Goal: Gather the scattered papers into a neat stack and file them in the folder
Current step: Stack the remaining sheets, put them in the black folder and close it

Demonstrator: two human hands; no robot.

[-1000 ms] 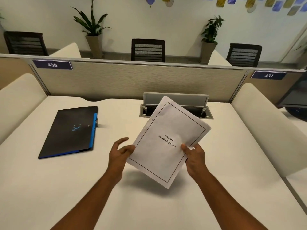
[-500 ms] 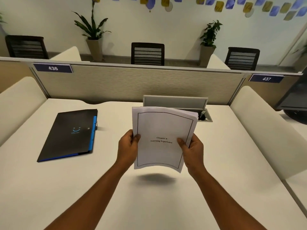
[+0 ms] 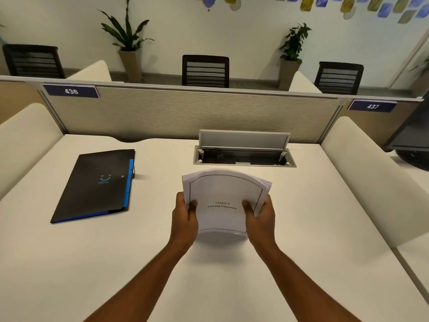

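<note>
A stack of white papers (image 3: 222,191) with a bordered title page stands upright on its lower edge on the white desk (image 3: 232,275), bowed outward at the top. My left hand (image 3: 185,217) grips its left side and my right hand (image 3: 260,217) grips its right side, thumbs on the front page. A black folder (image 3: 92,184) with a blue edge lies shut on the desk to the left, apart from both hands.
An open cable box (image 3: 243,156) with a raised lid is set into the desk just behind the papers. A fabric partition (image 3: 185,112) closes the far edge. Cream side panels (image 3: 371,177) flank the desk.
My left hand took hold of the tilted papers. Both hands turned the stack upright and lowered it until its bottom edge met the desk.
</note>
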